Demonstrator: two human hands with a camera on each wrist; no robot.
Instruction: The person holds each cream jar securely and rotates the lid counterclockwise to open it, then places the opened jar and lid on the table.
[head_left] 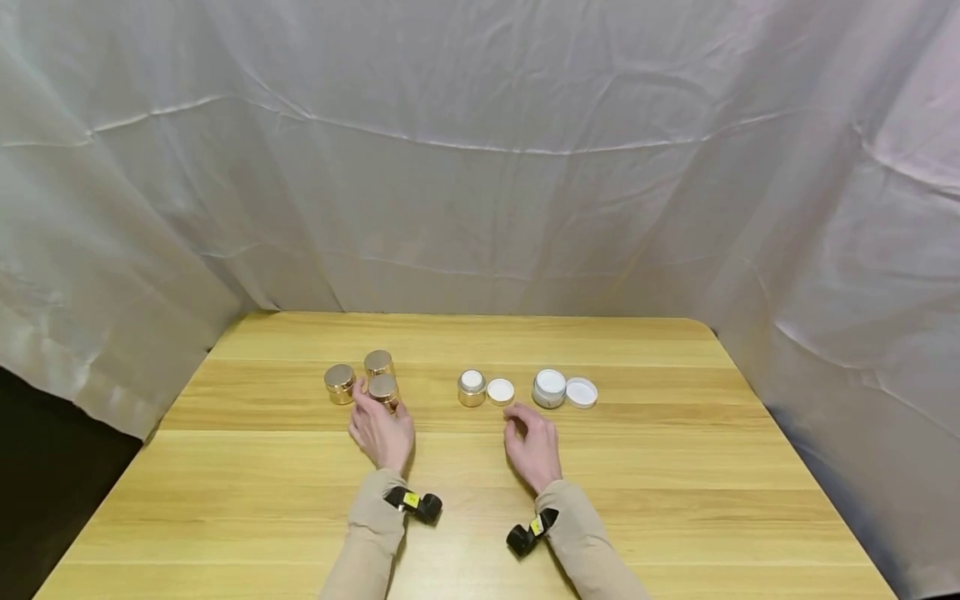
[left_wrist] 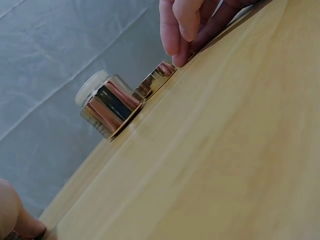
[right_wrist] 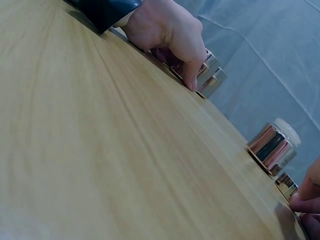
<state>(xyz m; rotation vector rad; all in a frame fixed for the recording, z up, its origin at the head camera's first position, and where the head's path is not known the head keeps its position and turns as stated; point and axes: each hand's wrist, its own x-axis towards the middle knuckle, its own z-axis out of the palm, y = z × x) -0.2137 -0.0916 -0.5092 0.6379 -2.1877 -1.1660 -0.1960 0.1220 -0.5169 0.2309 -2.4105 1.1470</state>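
Observation:
My left hand is at a group of lidded gold jars on the left of the table. Its fingers and thumb go round the front gold jar, with the thumb low beside it in the right wrist view. Another gold jar stands to the left and a third gold jar behind. My right hand rests with loosely curled fingers, holding nothing, just in front of an upturned gold lid. Left of that lid stands an uncapped gold jar with a white top.
Behind my right hand, an uncapped grey jar with a white top stands next to its upturned white lid. The wooden table ends at a grey curtain at the back and sides.

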